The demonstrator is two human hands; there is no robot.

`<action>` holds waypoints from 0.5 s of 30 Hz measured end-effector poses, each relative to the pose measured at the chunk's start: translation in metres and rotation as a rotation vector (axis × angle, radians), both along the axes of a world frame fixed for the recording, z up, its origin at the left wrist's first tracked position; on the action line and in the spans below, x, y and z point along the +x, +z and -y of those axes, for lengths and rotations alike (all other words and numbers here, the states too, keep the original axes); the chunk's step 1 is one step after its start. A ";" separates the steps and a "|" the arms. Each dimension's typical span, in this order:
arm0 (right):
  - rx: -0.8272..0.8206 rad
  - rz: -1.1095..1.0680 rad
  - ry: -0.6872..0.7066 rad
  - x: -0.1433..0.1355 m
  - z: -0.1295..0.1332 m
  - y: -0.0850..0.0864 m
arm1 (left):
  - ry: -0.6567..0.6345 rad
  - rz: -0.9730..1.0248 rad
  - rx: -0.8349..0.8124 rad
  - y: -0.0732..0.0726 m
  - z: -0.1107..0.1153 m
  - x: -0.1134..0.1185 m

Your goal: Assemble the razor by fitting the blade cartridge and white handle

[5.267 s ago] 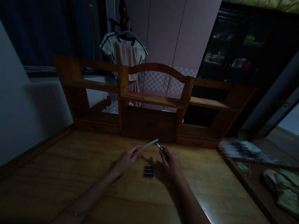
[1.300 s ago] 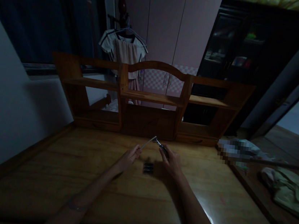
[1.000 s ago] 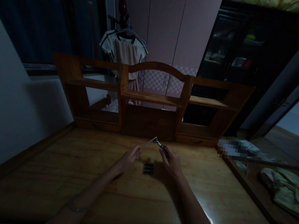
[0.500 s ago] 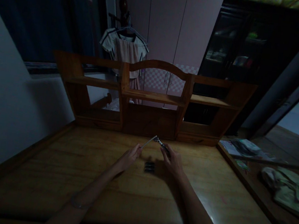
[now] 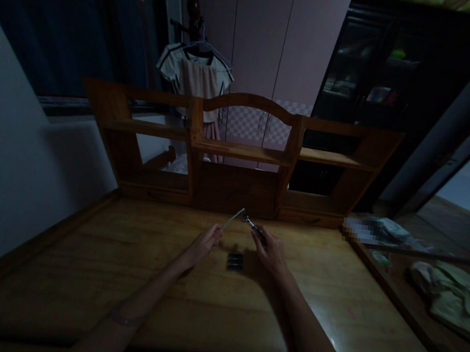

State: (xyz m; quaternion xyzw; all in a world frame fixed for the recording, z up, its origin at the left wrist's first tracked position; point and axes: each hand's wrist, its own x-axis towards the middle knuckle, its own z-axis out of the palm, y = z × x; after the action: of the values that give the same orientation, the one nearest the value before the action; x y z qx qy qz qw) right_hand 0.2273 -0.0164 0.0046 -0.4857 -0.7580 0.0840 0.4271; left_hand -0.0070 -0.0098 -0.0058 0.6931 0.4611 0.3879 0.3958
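Note:
My left hand (image 5: 206, 242) is closed round the lower end of a thin pale stick (image 5: 233, 219), which slants up to the right and looks slightly curved. In my right hand (image 5: 271, 250) is what looks like a razor (image 5: 250, 222), with a dark grip and a shiny metal neck. Its head points up and left, close to the stick's tip; whether they touch I cannot tell. Below and between my hands, a small stack of dark strips (image 5: 235, 262), like razor cartridges, lies on the wooden desk (image 5: 128, 277).
A wooden shelf unit (image 5: 244, 153) stands along the desk's far edge. Papers (image 5: 395, 233) and a pale cloth bag (image 5: 459, 300) lie on a surface to the right. The white wall (image 5: 13, 171) borders the left side. Clothes (image 5: 196, 77) hang behind the shelf.
The stick's tip has shifted slightly up and left, away from the razor's head, and the stick looks more curved. Both hands stay nearly in place.

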 end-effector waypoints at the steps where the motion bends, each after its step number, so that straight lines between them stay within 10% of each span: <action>1: 0.000 0.004 -0.003 0.000 0.000 0.000 | -0.008 0.002 0.008 0.000 0.001 0.000; 15: -0.014 0.016 -0.028 0.000 0.000 0.001 | 0.042 -0.118 0.131 -0.007 -0.004 -0.001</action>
State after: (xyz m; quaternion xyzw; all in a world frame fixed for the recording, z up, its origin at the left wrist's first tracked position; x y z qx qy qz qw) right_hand 0.2272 -0.0161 0.0051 -0.5000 -0.7538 0.0792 0.4189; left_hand -0.0078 -0.0062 -0.0126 0.7293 0.4718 0.3837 0.3136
